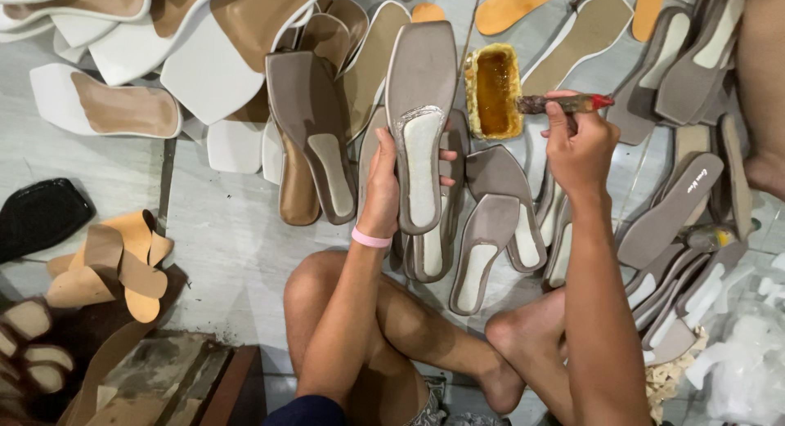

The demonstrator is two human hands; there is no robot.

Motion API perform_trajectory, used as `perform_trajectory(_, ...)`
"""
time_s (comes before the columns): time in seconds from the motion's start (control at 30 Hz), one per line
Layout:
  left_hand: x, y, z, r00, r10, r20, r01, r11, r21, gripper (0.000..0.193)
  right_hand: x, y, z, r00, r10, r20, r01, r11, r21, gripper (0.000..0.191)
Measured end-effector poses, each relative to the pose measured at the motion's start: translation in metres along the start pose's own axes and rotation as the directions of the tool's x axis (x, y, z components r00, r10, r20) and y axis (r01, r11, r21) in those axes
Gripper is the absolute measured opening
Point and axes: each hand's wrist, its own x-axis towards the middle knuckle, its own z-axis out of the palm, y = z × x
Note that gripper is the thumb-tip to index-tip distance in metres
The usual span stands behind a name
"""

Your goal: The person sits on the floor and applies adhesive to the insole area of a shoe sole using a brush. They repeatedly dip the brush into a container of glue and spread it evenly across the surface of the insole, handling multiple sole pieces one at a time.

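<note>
The left hand [383,185] grips a grey shoe sole [420,119] and holds it up above the floor. The right hand [579,144] is closed around a brush [564,105], its tip at the yellow glue pot [494,91].

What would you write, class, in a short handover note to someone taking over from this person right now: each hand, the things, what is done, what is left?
Left hand: holds a grey insole upright, underside facing up.
Right hand: grips a brush, bristles at the glue tub.
Done: the held insole's pale centre looks glossy at the rim, possibly glued; I cannot be sure.
Left: more grey insoles lie on the floor ahead, glue state unclear.
</note>
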Motion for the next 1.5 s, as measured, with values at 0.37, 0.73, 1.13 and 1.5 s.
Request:
perform_trajectory(0.37,0.000,0.001,0.001,1.000,0.013,0.011,-0.013,0.999,0.044,0.080,-0.002,0.006,-0.009,0.999,-0.015,0.052,0.021,0.993,-0.119,0.015)
perform_trajectory(0.73,0.002,-0.004,-0.004,1.000,0.011,-0.004,-0.011,1.000,-0.017,0.080,-0.033,-0.043,-0.051,0.977,-0.139,-0.162,0.152,0.986,0.071,0.023)
perform_trajectory(1.13,0.003,-0.022,-0.023,0.996,-0.081,-0.043,0.074,0.987,-0.143,0.083,-0.157,-0.115,0.031,0.997,-0.079,-0.007,0.076,0.928,0.366,0.024)
perform_trajectory(1.5,0.002,-0.018,-0.027,0.996,-0.085,0.020,0.087,0.957,-0.275,0.085,-0.138,-0.125,0.027,0.927,-0.321,0.193,0.299,0.945,0.134,0.020)
